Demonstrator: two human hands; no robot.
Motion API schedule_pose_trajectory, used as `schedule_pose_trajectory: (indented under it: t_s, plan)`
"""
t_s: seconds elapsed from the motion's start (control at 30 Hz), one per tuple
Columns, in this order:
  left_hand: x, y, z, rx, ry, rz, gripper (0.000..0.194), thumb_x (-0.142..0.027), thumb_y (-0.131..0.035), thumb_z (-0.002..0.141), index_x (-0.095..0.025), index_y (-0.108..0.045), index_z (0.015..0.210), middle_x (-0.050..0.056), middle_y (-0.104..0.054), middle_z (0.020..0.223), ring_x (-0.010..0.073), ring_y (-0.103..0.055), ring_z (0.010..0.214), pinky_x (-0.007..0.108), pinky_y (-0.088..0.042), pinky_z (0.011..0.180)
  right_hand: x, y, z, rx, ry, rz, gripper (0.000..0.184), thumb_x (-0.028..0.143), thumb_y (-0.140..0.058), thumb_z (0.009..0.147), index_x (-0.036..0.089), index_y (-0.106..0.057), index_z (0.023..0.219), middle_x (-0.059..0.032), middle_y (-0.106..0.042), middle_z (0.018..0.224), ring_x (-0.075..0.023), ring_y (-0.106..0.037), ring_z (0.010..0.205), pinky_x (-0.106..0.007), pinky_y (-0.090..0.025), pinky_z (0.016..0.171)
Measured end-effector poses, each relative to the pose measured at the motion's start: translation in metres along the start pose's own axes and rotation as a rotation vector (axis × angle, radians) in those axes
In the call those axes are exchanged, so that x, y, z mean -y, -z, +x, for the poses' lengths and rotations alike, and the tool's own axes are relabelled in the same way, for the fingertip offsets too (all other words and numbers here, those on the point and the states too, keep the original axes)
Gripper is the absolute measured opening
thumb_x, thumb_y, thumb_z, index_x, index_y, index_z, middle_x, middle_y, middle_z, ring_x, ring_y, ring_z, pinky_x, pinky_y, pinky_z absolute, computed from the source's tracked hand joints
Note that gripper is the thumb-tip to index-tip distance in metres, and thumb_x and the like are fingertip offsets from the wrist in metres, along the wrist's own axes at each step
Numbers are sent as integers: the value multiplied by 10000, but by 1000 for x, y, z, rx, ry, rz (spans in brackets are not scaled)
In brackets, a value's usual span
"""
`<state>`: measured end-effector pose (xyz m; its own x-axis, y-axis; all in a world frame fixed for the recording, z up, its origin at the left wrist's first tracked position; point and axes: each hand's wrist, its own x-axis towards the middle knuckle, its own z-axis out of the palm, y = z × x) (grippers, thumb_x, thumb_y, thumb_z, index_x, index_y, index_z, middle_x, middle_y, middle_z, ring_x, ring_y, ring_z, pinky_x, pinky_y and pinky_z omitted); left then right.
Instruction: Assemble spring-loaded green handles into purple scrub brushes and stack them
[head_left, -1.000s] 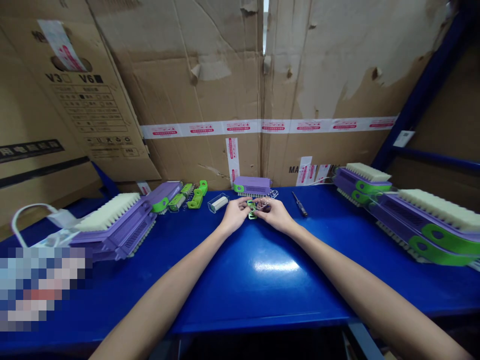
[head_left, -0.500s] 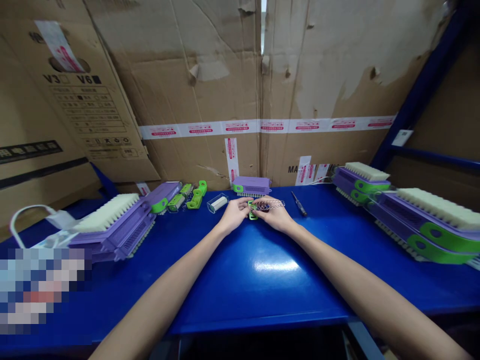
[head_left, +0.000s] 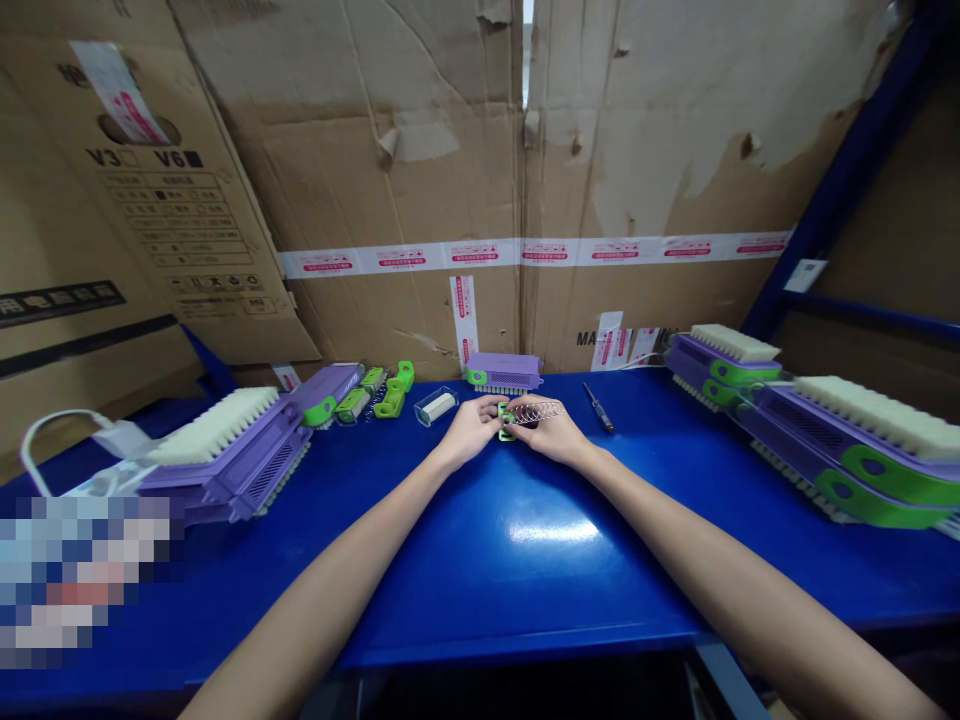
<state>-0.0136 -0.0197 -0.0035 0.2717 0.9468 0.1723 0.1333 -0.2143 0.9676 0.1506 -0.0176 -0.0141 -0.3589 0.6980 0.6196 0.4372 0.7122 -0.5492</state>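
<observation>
A: Where was the green clip (head_left: 506, 421) seen?

B: Far middle of the blue desk (head_left: 480, 560), pinched between both hands. A coiled metal spring (head_left: 541, 409) was attached or pressed to its right side; which one could not be told.

A: Hand states?

B: Left hand (head_left: 471, 427) was closed on the clip from the left, fingers curled. Right hand (head_left: 553, 430) was closed on the clip and the spring's near end, with the coil lying over the fingers. Both forearms were stretched out over the desk.

A: What was logged around them?

B: Just behind the hands, a purple brush block (head_left: 504, 371) with a green end was noted, bristles down. A clear small box (head_left: 436, 406) was noted just left of the left hand. Further left, loose green parts (head_left: 384, 394) were seen beside a purple housing (head_left: 327, 390). A screwdriver (head_left: 600, 407) was lying right of the right hand, apart from it.

A: Edges of the desk?

B: A stack of purple brushes (head_left: 225, 450) with pale bristles up was seen at the left, with a white cable (head_left: 45, 430) looped beside it. A longer row of purple-and-green brushes (head_left: 810, 430) was laid along the right. Taped cardboard boxes (head_left: 480, 180) were stood behind as a back wall.
</observation>
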Motion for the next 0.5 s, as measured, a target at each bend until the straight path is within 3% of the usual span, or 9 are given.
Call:
schedule_pose_trajectory:
  t_s: [0.1, 0.23, 0.5]
  plan:
    - [1, 0, 1, 0, -5, 8, 364, -23, -571, 704, -78, -626, 1060, 46, -652, 780, 107, -581, 679, 230, -458, 693, -2, 2, -1, 42, 31, -21, 244, 152, -624, 742, 192, -674, 978, -60, -711, 960, -185, -664, 839, -287, -506, 762]
    - [1, 1, 1, -5, -1, 11, 364, -47, -570, 721, -85, -619, 1079, 50, -657, 786, 109, -581, 679, 224, -450, 665, -1, 3, -1, 34, 58, -32, 185, 144, -609, 753, 190, -679, 918, -59, -712, 928, -191, -663, 857, -294, -501, 786]
    - [-2, 6, 0, 98, 16, 20, 511, -74, -610, 683, -74, -558, 1191, 47, -671, 782, 111, -573, 653, 215, -402, 617, 0, 1, 1, 11, -42, 57, 101, 174, -639, 759, 188, -659, 857, -31, -712, 834, -168, -662, 750, -268, -499, 702]
